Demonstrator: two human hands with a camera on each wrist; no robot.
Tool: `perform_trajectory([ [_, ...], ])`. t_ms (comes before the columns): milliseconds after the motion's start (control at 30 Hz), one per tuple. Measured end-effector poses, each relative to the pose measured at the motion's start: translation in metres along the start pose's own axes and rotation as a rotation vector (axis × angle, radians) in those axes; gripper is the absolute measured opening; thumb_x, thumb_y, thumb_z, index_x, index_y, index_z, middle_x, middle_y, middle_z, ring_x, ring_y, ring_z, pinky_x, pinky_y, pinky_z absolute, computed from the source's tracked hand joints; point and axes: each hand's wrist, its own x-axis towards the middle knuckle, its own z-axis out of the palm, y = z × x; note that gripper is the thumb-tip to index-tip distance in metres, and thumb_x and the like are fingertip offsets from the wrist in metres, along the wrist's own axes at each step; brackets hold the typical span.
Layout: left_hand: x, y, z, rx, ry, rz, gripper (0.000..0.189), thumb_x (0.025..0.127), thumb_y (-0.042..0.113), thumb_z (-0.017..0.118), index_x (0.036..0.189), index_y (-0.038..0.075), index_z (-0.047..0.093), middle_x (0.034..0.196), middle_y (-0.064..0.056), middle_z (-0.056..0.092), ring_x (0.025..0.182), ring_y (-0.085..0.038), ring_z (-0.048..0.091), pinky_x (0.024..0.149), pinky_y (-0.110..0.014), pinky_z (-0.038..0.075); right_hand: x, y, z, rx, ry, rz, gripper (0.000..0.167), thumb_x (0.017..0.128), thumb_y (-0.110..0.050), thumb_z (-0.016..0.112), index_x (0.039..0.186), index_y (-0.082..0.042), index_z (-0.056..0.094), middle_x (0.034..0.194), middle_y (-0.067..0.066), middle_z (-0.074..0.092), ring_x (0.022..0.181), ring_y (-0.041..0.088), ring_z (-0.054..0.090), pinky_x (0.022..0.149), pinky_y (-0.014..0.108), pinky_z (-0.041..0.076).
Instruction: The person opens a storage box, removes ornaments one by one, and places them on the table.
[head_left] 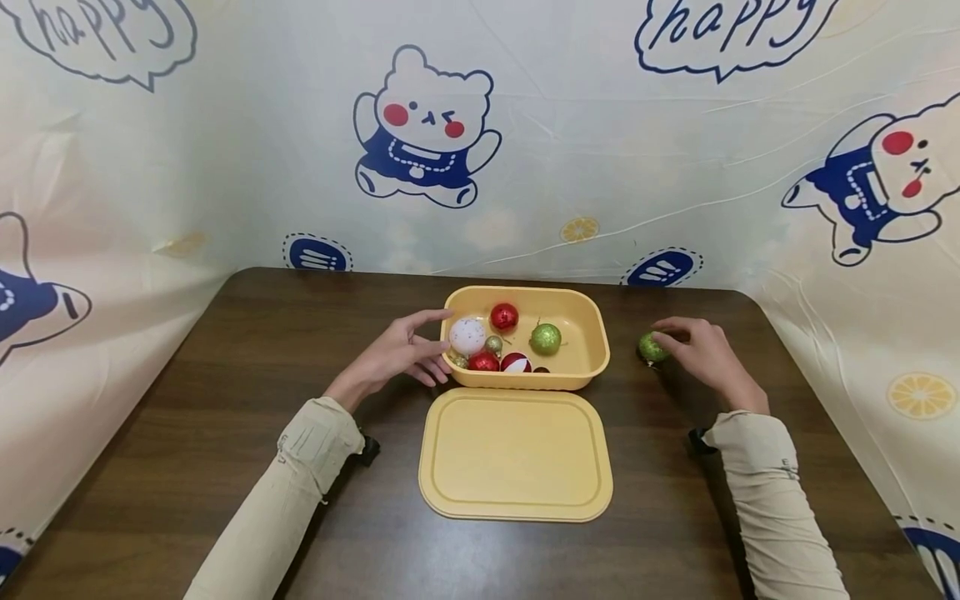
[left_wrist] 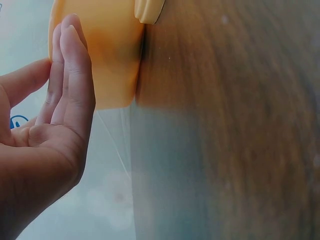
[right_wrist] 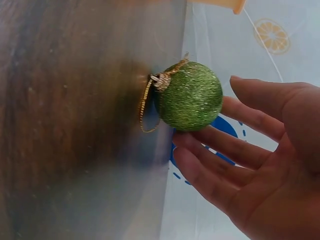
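Observation:
My left hand [head_left: 405, 350] rests against the left end of a yellow plastic box [head_left: 592, 333], its fingers fairly straight along the outside wall [left_wrist: 112, 75]. In the box lie a white speckled ball [head_left: 467, 336], two red balls [head_left: 504, 317], a red-and-white ball [head_left: 515, 362], a green glitter ball [head_left: 546, 339] and smaller ones. To the right of the box, another green glitter Christmas ball [right_wrist: 192, 97] with a gold loop sits on the table. My right hand [head_left: 697, 350] is around it, fingers behind the ball and the thumb a little apart from it in the right wrist view.
A yellow lid [head_left: 516, 454] lies flat on the brown wooden table [head_left: 225, 450], directly in front of the box. Behind the table and along both sides hangs a pale cloth [head_left: 525, 167] printed with bears.

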Motion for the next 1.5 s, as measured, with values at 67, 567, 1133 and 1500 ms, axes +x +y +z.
perform_trajectory([
  [67,0.0,0.0,0.0,0.0,0.0,0.002,0.061,0.1,0.012,0.06,0.155,0.015,0.033,0.088,-0.024,0.072,0.075,-0.037,0.073,0.066,-0.044,0.06,-0.001,-0.002,-0.002,0.002,0.003,0.007,0.038,0.103,-0.031,0.056,0.123,0.0,0.066,0.123,0.024,0.065,0.111,0.041,0.062,0.09,0.059,0.051],
  [567,-0.001,0.002,0.002,0.011,0.003,0.007,0.059,0.101,0.014,0.06,0.154,0.016,0.034,0.089,-0.025,0.072,0.077,-0.04,0.072,0.065,-0.043,0.06,-0.005,-0.024,-0.013,0.006,0.072,-0.045,0.034,0.102,-0.027,0.059,0.12,0.0,0.067,0.117,0.022,0.068,0.105,0.04,0.066,0.088,0.057,0.053],
  [1133,-0.001,-0.003,-0.001,-0.002,-0.013,0.014,0.056,0.102,0.016,0.059,0.153,0.017,0.037,0.087,-0.02,0.073,0.069,-0.028,0.071,0.053,-0.03,0.053,0.0,-0.065,-0.006,0.031,0.044,-0.126,0.032,0.102,-0.025,0.06,0.122,-0.001,0.066,0.119,0.019,0.068,0.102,0.036,0.068,0.086,0.053,0.055],
  [1500,0.001,-0.002,-0.002,0.006,-0.018,0.003,0.056,0.102,0.017,0.058,0.153,0.017,0.035,0.088,-0.02,0.073,0.071,-0.031,0.072,0.054,-0.029,0.053,0.011,-0.091,0.008,0.043,-0.003,-0.172,0.031,0.1,-0.02,0.063,0.125,-0.002,0.065,0.119,0.017,0.068,0.102,0.031,0.066,0.088,0.052,0.054],
])
